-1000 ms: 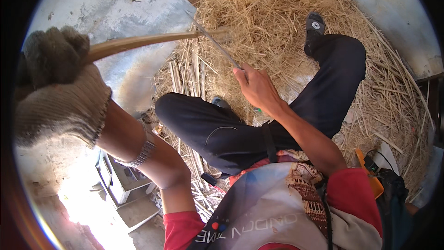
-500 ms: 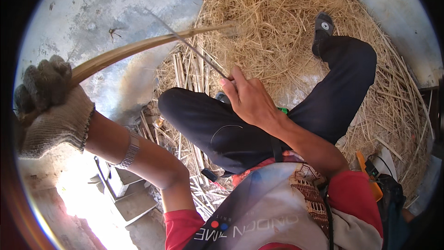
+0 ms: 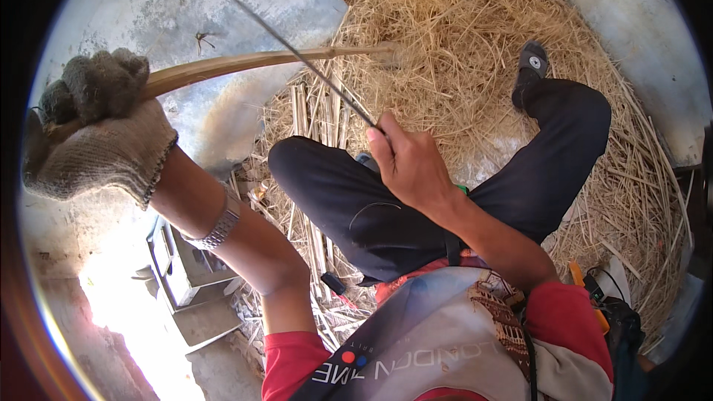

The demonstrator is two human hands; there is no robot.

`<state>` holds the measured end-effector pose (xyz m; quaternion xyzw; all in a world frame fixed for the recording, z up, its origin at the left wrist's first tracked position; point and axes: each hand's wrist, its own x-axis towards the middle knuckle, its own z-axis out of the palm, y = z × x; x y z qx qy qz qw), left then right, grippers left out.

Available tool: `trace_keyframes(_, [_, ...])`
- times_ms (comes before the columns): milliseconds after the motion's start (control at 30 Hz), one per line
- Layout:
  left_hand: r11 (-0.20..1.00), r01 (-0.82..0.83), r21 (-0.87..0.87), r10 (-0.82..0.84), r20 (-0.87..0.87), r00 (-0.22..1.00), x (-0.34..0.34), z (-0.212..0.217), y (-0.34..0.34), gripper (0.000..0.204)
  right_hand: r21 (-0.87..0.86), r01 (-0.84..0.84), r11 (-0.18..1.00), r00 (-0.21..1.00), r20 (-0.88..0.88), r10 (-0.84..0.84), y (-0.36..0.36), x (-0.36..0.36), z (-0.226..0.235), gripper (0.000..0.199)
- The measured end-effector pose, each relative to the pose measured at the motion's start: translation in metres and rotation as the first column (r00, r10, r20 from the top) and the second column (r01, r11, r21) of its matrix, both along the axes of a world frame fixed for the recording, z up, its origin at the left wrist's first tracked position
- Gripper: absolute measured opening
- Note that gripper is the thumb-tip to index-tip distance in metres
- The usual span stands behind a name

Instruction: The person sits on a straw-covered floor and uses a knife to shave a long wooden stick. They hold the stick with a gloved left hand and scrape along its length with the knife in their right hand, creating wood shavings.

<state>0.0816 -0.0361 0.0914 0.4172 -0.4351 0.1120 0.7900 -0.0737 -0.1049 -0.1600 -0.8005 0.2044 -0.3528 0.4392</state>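
My left hand point(image 3: 104, 115), in a grey knitted glove, is closed around one end of a long, split bamboo strip point(image 3: 215, 70). The strip reaches rightward in a slight curve, its far end over the straw-like heap. In my bare right hand point(image 3: 414, 167) is a long, thin dark blade point(image 3: 333, 87), seen almost edge-on, apparently a knife; its handle is hidden in my fist. It points up and left, crossing the strip in the picture. Whether blade and strip touch, I cannot tell.
Loose bamboo shavings point(image 3: 445, 52) cover the floor ahead and right, around my outstretched leg point(image 3: 549, 134). Split strips point(image 3: 316, 115) lie beyond my bent left knee. A stained pale wall or slab point(image 3: 245, 7) stands left. Beside my left arm is a grey box-like object point(image 3: 186, 275).
My left hand has moved forward and a little right, so the bamboo strip lies flatter across the picture. The blade's tip has swung farther up and left. The whole view has shifted slightly.
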Motion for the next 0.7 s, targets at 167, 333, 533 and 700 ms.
trace_keyframes(167, [0.997,0.08,0.007,-0.08,-0.012,0.997,-0.012,0.001,-0.007,0.037,0.159,0.167,0.973,0.926,-0.365,-0.1,-0.016,0.018,-0.065,0.035])
trace_keyframes(333, [0.795,0.567,0.214,-0.593,0.079,0.802,0.02,0.007,0.002,0.04,0.315,0.129,0.94,0.92,-0.392,0.005,-0.047,-0.013,-0.049,0.032])
trace_keyframes(533, [0.989,0.101,0.109,-0.075,-0.223,0.972,0.027,0.025,0.003,0.043,0.192,0.061,0.979,0.997,-0.063,-0.05,-0.022,-0.014,-0.005,0.029])
trace_keyframes(700, [0.909,0.379,0.172,-0.389,0.029,0.921,0.012,0.007,0.001,0.042,0.214,0.068,0.975,0.984,-0.178,-0.029,-0.024,0.001,-0.021,0.03])
